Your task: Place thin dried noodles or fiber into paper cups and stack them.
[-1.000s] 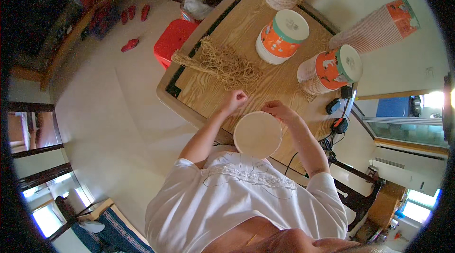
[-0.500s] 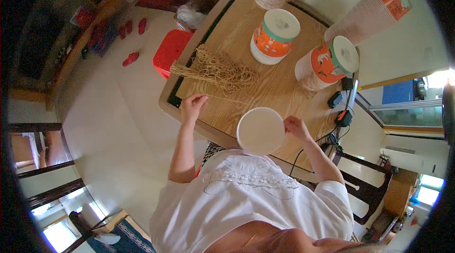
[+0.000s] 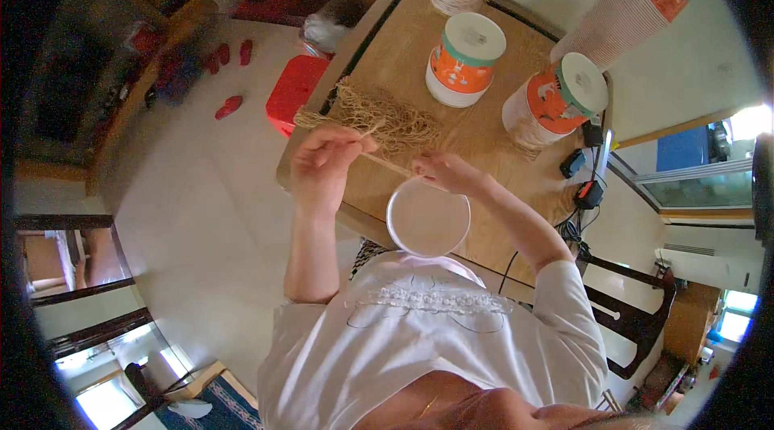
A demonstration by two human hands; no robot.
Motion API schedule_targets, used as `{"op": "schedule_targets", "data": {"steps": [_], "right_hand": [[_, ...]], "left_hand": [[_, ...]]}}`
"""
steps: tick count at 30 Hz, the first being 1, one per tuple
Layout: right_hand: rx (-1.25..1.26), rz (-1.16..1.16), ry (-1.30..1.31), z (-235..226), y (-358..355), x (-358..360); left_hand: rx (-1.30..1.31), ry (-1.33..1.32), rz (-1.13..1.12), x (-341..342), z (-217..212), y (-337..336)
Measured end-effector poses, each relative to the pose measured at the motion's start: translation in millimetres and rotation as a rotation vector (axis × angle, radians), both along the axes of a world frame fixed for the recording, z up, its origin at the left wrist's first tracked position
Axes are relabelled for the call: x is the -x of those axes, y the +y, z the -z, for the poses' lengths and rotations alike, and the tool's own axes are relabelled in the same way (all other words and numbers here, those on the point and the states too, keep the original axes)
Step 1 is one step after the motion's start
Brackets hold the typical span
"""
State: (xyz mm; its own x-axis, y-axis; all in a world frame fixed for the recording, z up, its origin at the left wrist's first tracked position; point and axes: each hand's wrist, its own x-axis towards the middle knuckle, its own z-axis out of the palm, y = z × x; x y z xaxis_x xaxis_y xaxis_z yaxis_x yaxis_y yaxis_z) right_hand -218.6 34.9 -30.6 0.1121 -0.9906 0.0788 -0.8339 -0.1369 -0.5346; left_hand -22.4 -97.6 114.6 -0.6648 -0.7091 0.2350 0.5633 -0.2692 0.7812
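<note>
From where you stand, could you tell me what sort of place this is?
Probably a home used for piecework: a wooden table with stacked paper cups, slippers on the tiled floor, a dining chair.

A white short-sleeved top point(image 3: 435, 349) is worn, trimmed with a band of lace across the chest. Both forearms are left bare below the sleeves.

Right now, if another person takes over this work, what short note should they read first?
Left hand: raised over the table edge, pinching one end of a thin straw strand.
Right hand: holds the strand's other end, just above the white bowl.
Things: the bowl sits at the near edge of the wooden table; the loose straw pile lies beyond the hands; two orange lidded tubs and cup stacks stand farther back.
Done: one strand pulled out.
Left: the pile remains on the table.
</note>
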Motion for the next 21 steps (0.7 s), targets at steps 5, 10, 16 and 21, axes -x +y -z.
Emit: {"op": "schedule_targets", "data": {"steps": [5, 10, 16, 21], "right_hand": [[-0.172, 0.309, -0.072, 1.5, 25.6, 18.7], [-0.219, 0.493, -0.132, -21.1, 80.1, 15.8], [-0.278, 0.712, -0.376, -21.3, 123.7, -42.7], [-0.456, 0.803, -0.327, -59.5, 113.0, -49.5]], "left_hand": [[0.015, 0.009, -0.155, -46.9, -5.0, -6.2], [-0.057, -0.005, -0.284, -88.5, 9.8, -22.4], [-0.124, -0.186, -0.315, -72.2, 7.4, -17.7], [0.043, -0.587, 0.252, -25.5, 41.2, 31.5]]}}
